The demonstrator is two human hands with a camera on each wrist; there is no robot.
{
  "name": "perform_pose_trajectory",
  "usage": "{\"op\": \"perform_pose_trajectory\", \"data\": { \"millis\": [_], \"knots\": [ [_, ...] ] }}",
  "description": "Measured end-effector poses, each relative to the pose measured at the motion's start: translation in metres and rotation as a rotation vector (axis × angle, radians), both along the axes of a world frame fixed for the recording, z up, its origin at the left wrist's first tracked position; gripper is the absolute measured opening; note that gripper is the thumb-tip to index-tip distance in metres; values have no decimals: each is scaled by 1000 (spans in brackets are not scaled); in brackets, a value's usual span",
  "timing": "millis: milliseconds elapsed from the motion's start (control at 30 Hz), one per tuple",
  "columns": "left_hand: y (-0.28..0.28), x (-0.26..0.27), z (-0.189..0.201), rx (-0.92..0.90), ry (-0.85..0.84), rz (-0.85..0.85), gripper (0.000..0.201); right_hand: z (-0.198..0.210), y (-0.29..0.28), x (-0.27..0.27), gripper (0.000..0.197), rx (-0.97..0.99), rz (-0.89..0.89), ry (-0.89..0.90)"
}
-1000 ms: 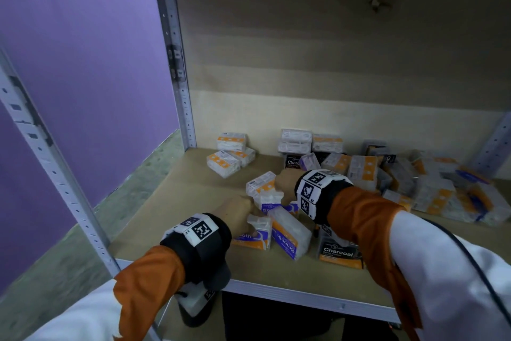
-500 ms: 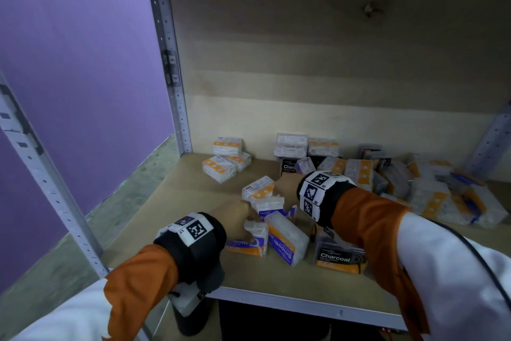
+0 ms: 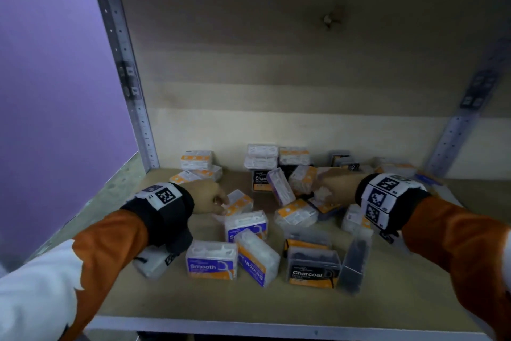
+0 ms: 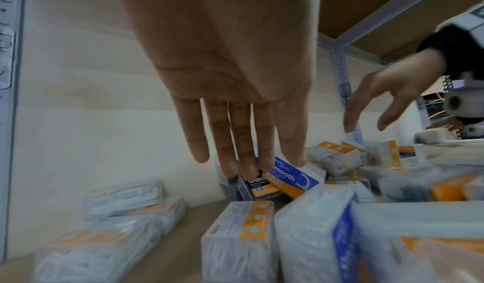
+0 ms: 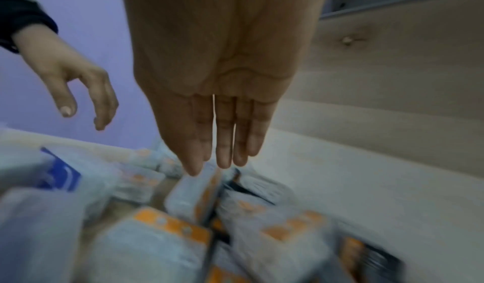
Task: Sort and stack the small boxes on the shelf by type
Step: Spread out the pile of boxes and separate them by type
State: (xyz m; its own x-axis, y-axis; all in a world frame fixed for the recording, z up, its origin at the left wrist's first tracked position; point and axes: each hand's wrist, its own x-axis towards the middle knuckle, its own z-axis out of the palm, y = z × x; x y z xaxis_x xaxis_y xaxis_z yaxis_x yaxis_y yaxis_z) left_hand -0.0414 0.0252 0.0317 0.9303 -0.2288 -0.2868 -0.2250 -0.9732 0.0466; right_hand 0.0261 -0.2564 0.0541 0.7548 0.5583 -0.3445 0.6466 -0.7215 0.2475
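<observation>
At the bottom of the head view we are seeing the shelf (image 3: 166,293) board with its metal front edge, and nearest us a row of small boxes. A Smooth box (image 3: 211,260) is standing upright in the lower middle, a second Smooth box (image 3: 258,257) is leaning beside it with its label turned sideways, and a dark Charcoal box (image 3: 312,266) is standing to their right.

Further in, we are reaching with both arms in orange sleeves and black wrist bands. Our left hand (image 3: 206,197) is sitting left of centre, next to an orange-labelled box (image 3: 239,202); whether the fingers are touching it, we cannot tell. In the left wrist view the fingers (image 4: 233,142) are stretching out straight and close together, holding nothing, above the pile. Our right hand (image 3: 336,184) is sitting right of centre over the jumble of boxes. In the right wrist view its fingers (image 5: 225,138) are likewise hanging straight and holding nothing, though that picture is blurred.

Beyond the hands, a small stack of orange boxes (image 3: 197,165) is lying in the left of the middle ground near the upright post (image 3: 135,108). More boxes are crowding the middle and right against the wooden back panel (image 3: 276,78).
</observation>
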Motion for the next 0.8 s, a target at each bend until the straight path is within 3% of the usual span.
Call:
{"op": "perform_pose_trajectory", "data": {
  "millis": [100,267,467,633,800],
  "knots": [
    [0,15,1,53,16,11,40,-6,-28,7,45,-41,-89,17],
    [-5,36,-9,131,120,45,49,-24,-61,20,43,-109,-184,86],
    [0,61,-29,128,177,131,57,-47,-78,31,68,-78,-217,138],
    [9,78,-47,36,193,196,57,-68,-88,44,61,-63,-203,108],
    [13,89,-64,-60,197,181,21,-77,-97,53,64,-46,-105,124]
  ]
}}
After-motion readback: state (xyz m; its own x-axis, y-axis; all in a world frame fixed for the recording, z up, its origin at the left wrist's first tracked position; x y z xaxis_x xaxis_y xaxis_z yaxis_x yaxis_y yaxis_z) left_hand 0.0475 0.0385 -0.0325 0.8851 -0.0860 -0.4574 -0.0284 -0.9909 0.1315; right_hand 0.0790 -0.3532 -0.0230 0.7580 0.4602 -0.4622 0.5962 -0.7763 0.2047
